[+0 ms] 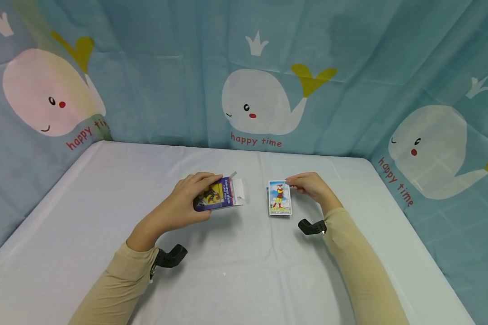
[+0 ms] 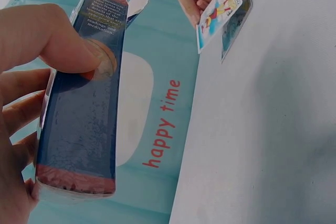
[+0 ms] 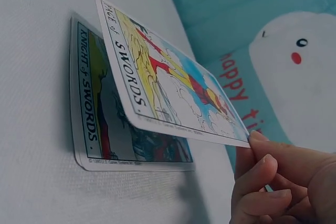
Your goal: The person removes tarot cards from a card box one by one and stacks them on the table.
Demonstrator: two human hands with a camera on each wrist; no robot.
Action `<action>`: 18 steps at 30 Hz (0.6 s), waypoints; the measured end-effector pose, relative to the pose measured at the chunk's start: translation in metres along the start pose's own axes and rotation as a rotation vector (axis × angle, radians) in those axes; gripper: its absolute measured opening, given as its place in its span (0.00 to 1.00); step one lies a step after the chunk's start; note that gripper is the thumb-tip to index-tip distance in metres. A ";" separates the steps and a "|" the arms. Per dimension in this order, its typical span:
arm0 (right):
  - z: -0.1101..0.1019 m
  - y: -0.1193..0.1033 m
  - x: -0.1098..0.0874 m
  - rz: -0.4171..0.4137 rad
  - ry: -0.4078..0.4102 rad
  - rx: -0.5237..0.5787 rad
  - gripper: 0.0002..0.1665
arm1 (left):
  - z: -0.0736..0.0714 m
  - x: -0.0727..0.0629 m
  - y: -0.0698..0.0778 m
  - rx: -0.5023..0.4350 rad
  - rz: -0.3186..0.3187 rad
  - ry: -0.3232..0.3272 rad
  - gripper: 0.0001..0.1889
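Note:
My left hand grips a blue tarot card box, thumb on its narrow printed side and fingers behind. The box's end flap stands open toward the right. With thumb and fingertips, my right hand pinches one corner of a Page of Swords tarot card, held face up and tilted. Just below that card, a small stack of cards lies on the white cloth, with the Knight of Swords on top. In the head view the raised card hides most of the stack.
A white cloth covers the table. Blue curtains printed with whales surround its back and sides. Each wrist wears a black camera mount, the left mount and the right mount, jutting out beside the sleeves.

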State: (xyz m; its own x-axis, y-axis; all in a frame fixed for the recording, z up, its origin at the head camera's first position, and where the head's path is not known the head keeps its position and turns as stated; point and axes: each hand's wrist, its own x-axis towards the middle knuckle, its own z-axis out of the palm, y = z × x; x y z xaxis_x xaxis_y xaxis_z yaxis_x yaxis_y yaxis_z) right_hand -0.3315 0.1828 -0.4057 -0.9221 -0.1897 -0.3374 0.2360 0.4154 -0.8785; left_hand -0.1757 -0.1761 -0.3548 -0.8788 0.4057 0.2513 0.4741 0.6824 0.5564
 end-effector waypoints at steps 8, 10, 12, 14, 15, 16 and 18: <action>0.004 0.000 0.002 0.027 -0.010 -0.021 0.22 | 0.001 0.000 0.000 -0.003 -0.006 -0.005 0.43; 0.005 0.000 0.003 0.033 -0.003 -0.012 0.22 | 0.001 0.000 0.000 -0.002 -0.005 -0.006 0.43; 0.006 0.002 0.005 0.033 0.003 -0.007 0.21 | 0.001 0.000 0.000 -0.001 -0.006 -0.006 0.43; 0.007 0.004 0.007 0.030 0.008 -0.012 0.20 | 0.001 0.000 0.000 0.003 -0.004 -0.005 0.43; 0.008 0.005 0.008 0.028 0.012 -0.014 0.19 | 0.001 0.000 0.000 0.003 -0.003 -0.005 0.43; 0.008 0.006 0.008 0.024 0.014 -0.024 0.19 | 0.001 0.000 0.000 0.004 -0.002 -0.005 0.43; 0.009 0.007 0.009 0.019 0.022 -0.044 0.19 | 0.002 0.000 0.000 0.006 0.000 -0.006 0.43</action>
State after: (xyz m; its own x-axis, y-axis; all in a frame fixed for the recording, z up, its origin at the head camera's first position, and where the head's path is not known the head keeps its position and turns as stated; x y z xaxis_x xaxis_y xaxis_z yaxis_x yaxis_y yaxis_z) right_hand -0.3356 0.1757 -0.4182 -0.9242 -0.1614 -0.3461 0.2407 0.4575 -0.8560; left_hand -0.1760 -0.1751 -0.3560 -0.8785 0.4093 0.2464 0.4743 0.6858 0.5520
